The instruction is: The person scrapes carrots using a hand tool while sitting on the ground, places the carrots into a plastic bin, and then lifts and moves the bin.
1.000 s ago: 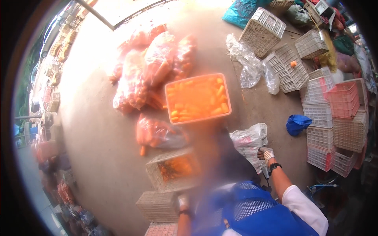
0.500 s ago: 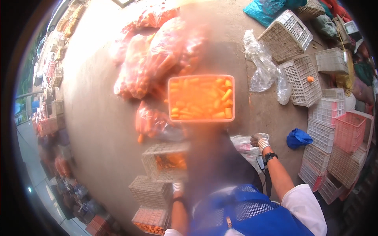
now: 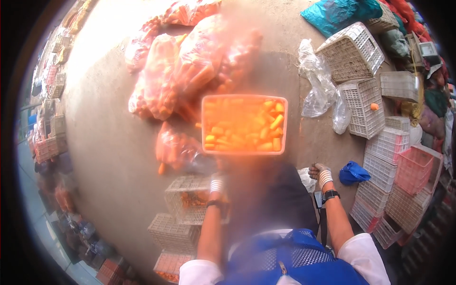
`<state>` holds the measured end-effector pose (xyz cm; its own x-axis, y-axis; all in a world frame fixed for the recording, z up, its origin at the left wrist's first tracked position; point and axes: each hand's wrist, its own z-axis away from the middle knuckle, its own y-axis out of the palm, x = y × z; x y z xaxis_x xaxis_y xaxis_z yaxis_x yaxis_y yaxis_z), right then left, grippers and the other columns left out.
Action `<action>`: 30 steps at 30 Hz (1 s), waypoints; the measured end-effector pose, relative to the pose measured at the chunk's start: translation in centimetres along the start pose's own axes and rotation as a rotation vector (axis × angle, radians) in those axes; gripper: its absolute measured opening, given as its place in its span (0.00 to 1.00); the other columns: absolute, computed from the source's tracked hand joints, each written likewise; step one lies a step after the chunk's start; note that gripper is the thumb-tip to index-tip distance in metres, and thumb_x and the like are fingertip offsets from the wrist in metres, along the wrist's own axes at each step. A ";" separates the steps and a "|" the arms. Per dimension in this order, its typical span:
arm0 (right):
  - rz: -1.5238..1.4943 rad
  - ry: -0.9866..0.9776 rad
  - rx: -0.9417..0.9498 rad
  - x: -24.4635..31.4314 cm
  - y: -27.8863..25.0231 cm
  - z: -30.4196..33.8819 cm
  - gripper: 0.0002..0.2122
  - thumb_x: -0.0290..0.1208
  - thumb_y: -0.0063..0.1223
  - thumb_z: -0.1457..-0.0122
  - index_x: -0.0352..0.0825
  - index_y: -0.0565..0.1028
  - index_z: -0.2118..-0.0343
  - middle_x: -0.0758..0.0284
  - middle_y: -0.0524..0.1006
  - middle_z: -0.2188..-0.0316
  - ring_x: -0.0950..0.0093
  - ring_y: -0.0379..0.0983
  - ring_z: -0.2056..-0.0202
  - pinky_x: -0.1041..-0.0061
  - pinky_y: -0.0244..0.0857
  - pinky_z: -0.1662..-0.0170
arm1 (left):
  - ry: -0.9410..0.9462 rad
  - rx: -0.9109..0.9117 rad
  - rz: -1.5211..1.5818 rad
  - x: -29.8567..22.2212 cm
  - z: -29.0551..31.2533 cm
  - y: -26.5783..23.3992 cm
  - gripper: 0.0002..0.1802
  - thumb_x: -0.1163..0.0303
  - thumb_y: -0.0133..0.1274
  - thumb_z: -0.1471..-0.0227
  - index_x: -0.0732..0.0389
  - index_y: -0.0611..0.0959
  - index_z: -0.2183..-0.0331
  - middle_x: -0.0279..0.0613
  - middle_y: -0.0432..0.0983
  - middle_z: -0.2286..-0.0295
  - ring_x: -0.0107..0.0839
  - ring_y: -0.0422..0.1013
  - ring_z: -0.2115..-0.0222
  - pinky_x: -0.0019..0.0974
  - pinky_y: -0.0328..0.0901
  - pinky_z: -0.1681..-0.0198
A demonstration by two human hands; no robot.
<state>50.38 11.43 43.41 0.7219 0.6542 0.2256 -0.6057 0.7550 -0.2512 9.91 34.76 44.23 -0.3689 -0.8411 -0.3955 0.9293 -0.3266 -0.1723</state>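
Standing over a concrete floor, the person has both gloved hands low beside a blurred dark mass at the body. The left hand hangs just above a pale wire-mesh crate with a few carrots in it; whether its grip is apart or together cannot be told, since the blur covers the fingers. The right hand looks curled, touching or just beside a clear plastic bag, but a clamp on it cannot be confirmed. A pink crate of carrots sits ahead near the middle of the floor, apart from both hands. Beyond it, toward the far edge, lie bulging bags of carrots. Empty white crates and a red crate stack along the right edge, with a blue cloth near the right hand.

As a judgement, the work in hand seems to be sorting carrots between bags and crates, with the hands at rest between handlings. A next move would call for reaching forward to the pink crate or down into the mesh crate, and for a firm two-handed hold, since a loaded crate will be heavy.
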 end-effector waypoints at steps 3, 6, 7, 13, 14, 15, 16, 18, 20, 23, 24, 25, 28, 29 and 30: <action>-0.049 -0.112 0.087 3.3 3.2 0.1 0.13 0.32 0.49 0.43 0.28 0.73 0.60 0.59 0.78 0.71 0.66 0.77 0.75 0.68 0.73 0.71 | 0.005 -0.078 0.009 1.7 -7.8 0.7 0.04 0.75 0.55 0.57 0.65 0.81 0.74 0.40 0.72 0.84 0.27 0.64 0.89 0.32 0.58 0.87; -0.043 -0.170 0.120 5.8 6.3 -1.0 0.13 0.32 0.50 0.44 0.29 0.73 0.59 0.57 0.78 0.69 0.63 0.77 0.72 0.66 0.72 0.68 | 0.117 -0.056 0.042 1.5 -12.5 2.0 0.03 0.76 0.54 0.55 0.64 0.81 0.74 0.39 0.71 0.83 0.29 0.65 0.87 0.32 0.59 0.86; -0.037 -0.185 0.114 6.3 6.6 -2.2 0.13 0.31 0.51 0.44 0.30 0.74 0.59 0.57 0.78 0.69 0.62 0.77 0.71 0.65 0.72 0.66 | 0.237 0.034 0.179 0.6 -13.6 3.5 0.03 0.76 0.54 0.55 0.63 0.81 0.73 0.38 0.71 0.83 0.30 0.66 0.87 0.33 0.59 0.86; -0.163 0.004 0.262 7.0 7.9 -18.0 0.18 0.34 0.51 0.42 0.28 0.70 0.53 0.53 0.77 0.61 0.57 0.76 0.63 0.61 0.71 0.61 | 0.034 -0.095 0.147 -3.9 -21.7 9.1 0.03 0.72 0.55 0.52 0.59 0.78 0.72 0.33 0.67 0.86 0.26 0.62 0.90 0.30 0.52 0.90; -0.107 -0.055 0.296 6.6 8.8 -20.2 0.19 0.35 0.51 0.41 0.27 0.69 0.52 0.52 0.76 0.60 0.56 0.76 0.61 0.60 0.70 0.60 | 0.060 -0.161 0.067 -4.3 -23.0 9.1 0.04 0.71 0.56 0.52 0.60 0.78 0.72 0.34 0.67 0.87 0.26 0.61 0.91 0.30 0.52 0.90; -0.046 -0.021 0.404 6.6 8.0 -23.5 0.18 0.37 0.45 0.40 0.33 0.67 0.50 0.58 0.71 0.53 0.62 0.67 0.54 0.63 0.61 0.52 | 0.094 -0.197 -0.010 -5.0 -25.0 10.0 0.05 0.71 0.56 0.52 0.61 0.78 0.72 0.35 0.67 0.88 0.25 0.60 0.92 0.29 0.52 0.90; 0.007 0.006 0.482 6.3 5.4 -27.3 0.17 0.38 0.40 0.39 0.38 0.65 0.49 0.64 0.65 0.47 0.68 0.59 0.46 0.66 0.52 0.45 | 0.016 -0.128 -0.092 -6.7 -26.3 12.5 0.07 0.70 0.55 0.56 0.65 0.81 0.77 0.45 0.75 0.83 0.35 0.69 0.87 0.38 0.64 0.83; 0.095 0.050 0.629 6.0 11.5 -30.7 0.17 0.40 0.35 0.37 0.44 0.62 0.47 0.71 0.60 0.40 0.76 0.50 0.38 0.70 0.42 0.38 | 0.367 -0.257 -0.514 -0.2 -33.4 5.4 0.13 0.64 0.56 0.57 0.66 0.82 0.76 0.52 0.77 0.79 0.42 0.74 0.80 0.41 0.68 0.74; 0.016 0.076 0.410 7.0 11.3 -30.7 0.19 0.41 0.35 0.37 0.41 0.62 0.46 0.68 0.60 0.40 0.72 0.51 0.39 0.68 0.44 0.38 | 0.289 -0.294 -0.538 1.6 -36.9 9.6 0.13 0.63 0.53 0.55 0.64 0.82 0.76 0.51 0.78 0.78 0.44 0.75 0.76 0.42 0.69 0.71; -0.019 0.134 0.380 8.7 16.3 -28.0 0.21 0.42 0.36 0.37 0.37 0.61 0.44 0.64 0.60 0.40 0.68 0.53 0.39 0.65 0.47 0.38 | 0.633 -0.514 -0.751 6.1 -41.5 3.5 0.09 0.69 0.60 0.58 0.61 0.76 0.77 0.39 0.71 0.85 0.31 0.65 0.87 0.34 0.62 0.82; -0.017 0.165 0.431 9.2 19.0 -26.7 0.22 0.43 0.37 0.36 0.36 0.60 0.43 0.62 0.60 0.39 0.66 0.54 0.39 0.64 0.48 0.39 | 0.802 -0.631 -0.866 6.1 -41.3 -1.2 0.11 0.70 0.62 0.58 0.60 0.75 0.78 0.35 0.68 0.87 0.27 0.62 0.90 0.31 0.59 0.86; -0.011 0.175 0.337 9.4 17.0 -27.8 0.23 0.43 0.37 0.36 0.34 0.60 0.42 0.60 0.60 0.39 0.64 0.54 0.39 0.63 0.49 0.39 | 0.707 -0.546 -0.823 6.4 -42.2 4.0 0.12 0.69 0.63 0.60 0.61 0.75 0.78 0.37 0.70 0.86 0.28 0.63 0.89 0.32 0.61 0.85; -0.225 0.091 0.213 9.0 13.8 -31.1 0.28 0.45 0.39 0.37 0.28 0.59 0.41 0.54 0.61 0.40 0.58 0.58 0.40 0.60 0.54 0.40 | 0.656 -0.467 -0.993 -0.1 -38.5 12.6 0.15 0.67 0.66 0.64 0.64 0.77 0.78 0.43 0.74 0.84 0.32 0.67 0.87 0.36 0.64 0.81; -0.345 0.025 0.201 8.1 13.0 -33.0 0.30 0.46 0.40 0.37 0.24 0.59 0.42 0.50 0.62 0.42 0.55 0.60 0.42 0.58 0.57 0.42 | 0.601 -0.419 -1.041 -2.4 -37.5 14.1 0.11 0.66 0.62 0.61 0.62 0.80 0.75 0.46 0.76 0.80 0.36 0.70 0.81 0.38 0.66 0.76; -0.168 0.023 0.219 8.2 15.0 -31.1 0.30 0.46 0.41 0.37 0.25 0.59 0.42 0.51 0.62 0.42 0.56 0.60 0.42 0.59 0.57 0.42 | 0.504 -0.404 -1.109 -3.3 -35.7 13.2 0.09 0.65 0.57 0.58 0.59 0.82 0.73 0.49 0.78 0.75 0.40 0.73 0.75 0.41 0.68 0.71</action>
<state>57.62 26.67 12.22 0.8243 0.5194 0.2252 -0.5327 0.8463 -0.0022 22.85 48.63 11.09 -0.9861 0.0794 -0.1462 0.0848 -0.5161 -0.8523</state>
